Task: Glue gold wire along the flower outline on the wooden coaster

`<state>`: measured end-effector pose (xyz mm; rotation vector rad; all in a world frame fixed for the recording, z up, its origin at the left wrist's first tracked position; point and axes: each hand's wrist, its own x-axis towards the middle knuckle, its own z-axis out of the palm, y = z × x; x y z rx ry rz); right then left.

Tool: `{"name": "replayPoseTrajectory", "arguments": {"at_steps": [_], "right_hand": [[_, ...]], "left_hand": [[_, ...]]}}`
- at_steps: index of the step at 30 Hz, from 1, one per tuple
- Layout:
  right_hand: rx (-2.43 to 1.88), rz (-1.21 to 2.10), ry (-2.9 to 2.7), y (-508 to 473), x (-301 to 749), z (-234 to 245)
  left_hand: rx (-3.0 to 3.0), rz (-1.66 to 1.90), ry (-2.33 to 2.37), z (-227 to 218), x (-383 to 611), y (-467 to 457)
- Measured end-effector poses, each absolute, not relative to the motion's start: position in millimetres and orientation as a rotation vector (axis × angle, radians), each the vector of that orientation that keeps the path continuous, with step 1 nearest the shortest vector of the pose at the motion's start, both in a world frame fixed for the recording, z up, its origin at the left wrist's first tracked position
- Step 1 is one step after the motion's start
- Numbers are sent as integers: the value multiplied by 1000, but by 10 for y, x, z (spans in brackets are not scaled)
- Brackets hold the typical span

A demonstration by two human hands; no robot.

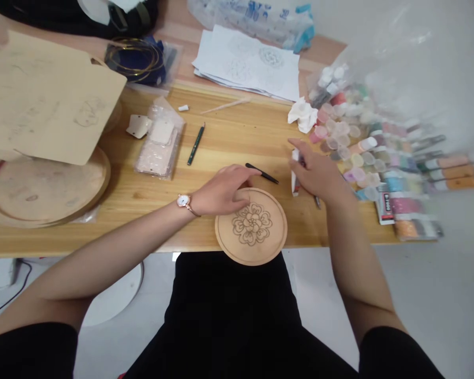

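A round wooden plate (222,231) with a dark flower outline drawn on it lies partly over the table's front edge, above my lap. My left hand (231,189) is at its upper left rim, fingers apart, thumb over the plate. Its index fingertip is beside a slim black tool (267,175), perhaps tweezers; I cannot tell whether they touch. My right hand (318,171) is over a small white-and-red tube or box (295,184), its index finger stretched out and its thumb across the item. A thin dark tool (317,202), mostly hidden, pokes out under that hand.
Many small paint pots (342,131) and a B-7000 glue box (385,205) crowd the right. A dark green pencil (196,143) and clear packets (158,142) lie left of centre. Printed sheets (248,63) are behind. A large wooden tray (102,173) and brown board (51,95) occupy the left.
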<state>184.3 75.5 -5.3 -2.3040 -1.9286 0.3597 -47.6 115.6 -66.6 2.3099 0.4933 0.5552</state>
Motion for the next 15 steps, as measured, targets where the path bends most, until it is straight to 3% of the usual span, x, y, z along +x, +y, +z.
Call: {"name": "replayPoseTrajectory", "arguments": {"at_steps": [5,11,15], "right_hand": [[-1680,909,-1498,216,2012,142],[-1051,971,-1535,-46,1912,54],[-1096,897,-1560,-29,1733,-120]], "left_hand": [[2332,567,477,-665,-468,1156],[2323,579,484,-709,-469,1172],[2329,581,480,-705,-470,1166]]}}
